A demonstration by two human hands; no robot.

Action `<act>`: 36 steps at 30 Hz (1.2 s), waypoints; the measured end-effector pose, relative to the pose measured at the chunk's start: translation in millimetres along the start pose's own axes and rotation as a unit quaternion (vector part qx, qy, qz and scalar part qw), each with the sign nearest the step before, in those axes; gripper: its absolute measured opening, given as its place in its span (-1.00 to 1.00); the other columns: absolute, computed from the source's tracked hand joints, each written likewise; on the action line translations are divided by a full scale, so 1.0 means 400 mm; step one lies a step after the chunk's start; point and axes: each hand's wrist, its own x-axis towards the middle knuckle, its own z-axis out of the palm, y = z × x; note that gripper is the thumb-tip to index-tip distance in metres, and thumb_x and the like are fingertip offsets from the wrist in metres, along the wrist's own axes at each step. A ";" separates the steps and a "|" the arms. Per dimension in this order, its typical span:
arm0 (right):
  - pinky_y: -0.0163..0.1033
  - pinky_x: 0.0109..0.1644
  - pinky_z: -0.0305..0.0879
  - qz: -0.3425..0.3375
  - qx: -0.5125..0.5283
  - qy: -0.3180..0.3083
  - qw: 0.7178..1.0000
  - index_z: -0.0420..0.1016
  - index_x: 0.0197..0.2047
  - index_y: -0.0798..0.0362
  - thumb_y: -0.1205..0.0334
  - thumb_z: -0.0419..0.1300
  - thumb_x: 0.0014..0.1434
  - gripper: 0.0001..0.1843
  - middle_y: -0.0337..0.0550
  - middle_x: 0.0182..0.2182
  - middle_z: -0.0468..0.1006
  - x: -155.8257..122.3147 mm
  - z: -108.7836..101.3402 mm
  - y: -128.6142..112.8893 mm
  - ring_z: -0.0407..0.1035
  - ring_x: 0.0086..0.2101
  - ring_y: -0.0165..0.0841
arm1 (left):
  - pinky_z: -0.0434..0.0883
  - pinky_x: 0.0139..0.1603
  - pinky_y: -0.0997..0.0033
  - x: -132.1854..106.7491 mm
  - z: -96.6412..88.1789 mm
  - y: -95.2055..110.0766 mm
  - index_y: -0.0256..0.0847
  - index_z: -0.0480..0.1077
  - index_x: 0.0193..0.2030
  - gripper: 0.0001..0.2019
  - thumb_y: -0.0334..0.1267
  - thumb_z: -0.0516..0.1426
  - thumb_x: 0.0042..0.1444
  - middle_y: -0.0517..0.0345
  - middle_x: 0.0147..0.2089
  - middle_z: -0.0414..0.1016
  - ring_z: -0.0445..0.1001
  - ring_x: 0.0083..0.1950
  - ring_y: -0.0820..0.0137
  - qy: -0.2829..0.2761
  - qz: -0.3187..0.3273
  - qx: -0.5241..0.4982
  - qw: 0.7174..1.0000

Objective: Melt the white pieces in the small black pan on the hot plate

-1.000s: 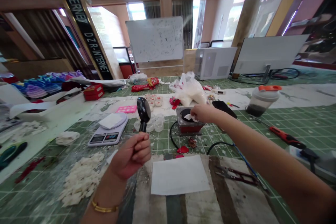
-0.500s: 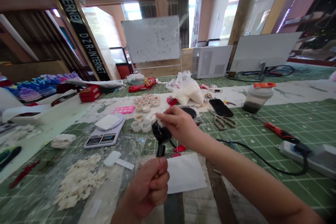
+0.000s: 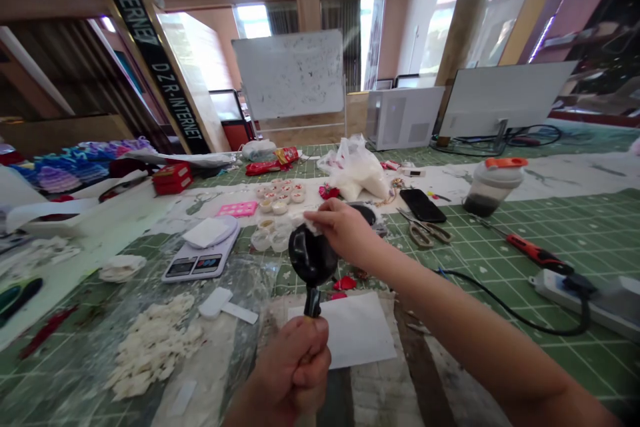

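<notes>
A small black pan (image 3: 311, 259) with a short handle is held up over the table by my left hand (image 3: 295, 370), whose fingers wrap round the handle. The pan is tilted, its dark inside facing me. At its upper rim my right hand (image 3: 347, 227) pinches a crumpled white tissue (image 3: 311, 221) against the pan; the fingertips partly cover the tissue. Below the pan lies a white sheet of paper (image 3: 357, 333). Just behind it stand clear cups (image 3: 270, 240) and several small filled cups (image 3: 280, 197).
On the left are a kitchen scale (image 3: 203, 260), a crumpled white cloth (image 3: 123, 268) and a heap of cream-coloured scraps (image 3: 150, 347). To the right lie scissors (image 3: 425, 230), a phone (image 3: 423, 205), a red-handled screwdriver (image 3: 537, 253) and a power strip (image 3: 590, 293) with its black cable. A lidded shaker (image 3: 493, 185) stands behind.
The pan has turned to show more of its inside and shifted slightly right. My right hand with the tissue has moved slightly up and right along the rim.
</notes>
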 end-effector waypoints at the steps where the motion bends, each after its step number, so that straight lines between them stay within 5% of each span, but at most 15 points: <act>1: -0.29 -0.18 0.19 0.019 -0.005 0.001 1.000 0.44 -0.13 0.08 0.36 -0.04 0.10 -0.69 -0.09 -0.33 0.34 0.002 0.001 0.017 0.25 -0.34 -0.43 | -0.14 -0.84 0.67 -0.005 -0.001 0.000 -0.18 -0.03 -0.64 -0.67 -0.15 -0.04 0.07 0.44 -0.82 -0.10 -0.22 -0.84 0.67 -0.001 0.009 0.002 1.000; 5: -0.28 -0.20 0.22 0.060 0.040 0.005 0.997 0.40 -0.11 0.10 0.34 -0.02 0.10 -0.69 -0.10 -0.36 0.37 -0.068 0.018 0.024 0.27 -0.34 -0.41 | -0.11 -0.84 0.66 -0.017 -0.008 0.009 -0.18 -0.03 -0.64 -0.67 -0.17 -0.07 0.09 0.44 -0.82 -0.09 -0.21 -0.84 0.67 -0.005 0.041 0.003 0.999; 9: -0.32 -0.22 0.24 0.004 0.080 0.024 0.997 0.34 -0.06 -0.02 0.29 -0.04 0.12 -0.69 -0.11 -0.28 0.35 -0.137 0.028 -0.043 0.27 -0.29 -0.43 | -0.13 -0.84 0.66 -0.003 -0.007 0.011 -0.19 -0.05 -0.64 -0.66 -0.15 -0.04 0.07 0.44 -0.83 -0.09 -0.21 -0.84 0.67 -0.015 0.034 -0.008 0.999; 12: -0.32 -0.25 0.25 -0.030 0.062 -0.015 0.997 0.30 -0.02 0.03 0.31 -0.10 0.14 -0.65 -0.06 -0.26 0.32 -0.113 0.017 -0.060 0.25 -0.30 -0.41 | -0.15 -0.85 0.66 0.012 -0.001 0.004 -0.19 -0.06 -0.65 -0.63 -0.11 0.01 0.02 0.45 -0.83 -0.08 -0.21 -0.85 0.68 -0.008 0.011 -0.011 1.000; 16: -0.28 -0.19 0.22 -0.009 0.029 0.010 0.999 0.37 -0.08 0.11 0.35 -0.09 0.13 -0.67 -0.05 -0.29 0.32 -0.068 0.003 -0.021 0.25 -0.31 -0.42 | -0.15 -0.85 0.66 0.011 0.007 -0.004 -0.19 -0.05 -0.66 -0.63 -0.10 0.03 0.00 0.45 -0.84 -0.08 -0.21 -0.85 0.68 0.000 0.003 0.011 1.000; 24: -0.33 -0.26 0.19 -0.006 0.022 -0.075 0.997 0.28 -0.03 0.00 0.24 -0.04 0.12 -0.68 -0.14 -0.28 0.33 -0.152 0.022 -0.077 0.23 -0.32 -0.41 | -0.18 -0.84 0.67 0.034 0.011 -0.007 -0.18 -0.05 -0.65 -0.63 -0.08 0.06 -0.04 0.46 -0.84 -0.06 -0.22 -0.83 0.70 0.059 -0.003 0.044 0.997; 28: -0.32 -0.25 0.17 -0.029 -0.023 -0.076 0.996 0.32 -0.05 0.02 0.34 -0.02 0.07 -0.65 -0.12 -0.30 0.30 -0.078 -0.003 -0.039 0.21 -0.37 -0.42 | -0.21 -0.83 0.66 0.043 0.013 -0.019 -0.19 -0.03 -0.65 -0.63 -0.09 0.06 -0.05 0.46 -0.84 -0.06 -0.22 -0.82 0.70 0.089 0.001 0.083 0.993; 32: -0.30 -0.21 0.16 0.054 -0.016 -0.058 0.997 0.39 -0.11 0.13 0.39 -0.03 0.06 -0.68 -0.09 -0.34 0.33 -0.042 -0.015 0.033 0.23 -0.36 -0.43 | -0.22 -0.84 0.64 0.025 0.006 -0.021 -0.19 -0.01 -0.68 -0.63 -0.09 0.05 -0.03 0.45 -0.85 -0.06 -0.22 -0.84 0.70 0.054 0.001 0.098 0.994; 36: -0.35 -0.37 0.17 0.115 0.060 -0.141 0.982 0.44 -0.31 0.14 0.34 0.00 0.05 -0.79 -0.18 -0.49 0.37 -0.125 0.007 0.031 0.23 -0.46 -0.45 | -0.23 -0.83 0.63 0.016 0.014 -0.001 -0.20 -0.01 -0.70 -0.61 -0.07 0.03 -0.01 0.45 -0.85 -0.09 -0.22 -0.84 0.69 0.049 0.031 0.097 0.994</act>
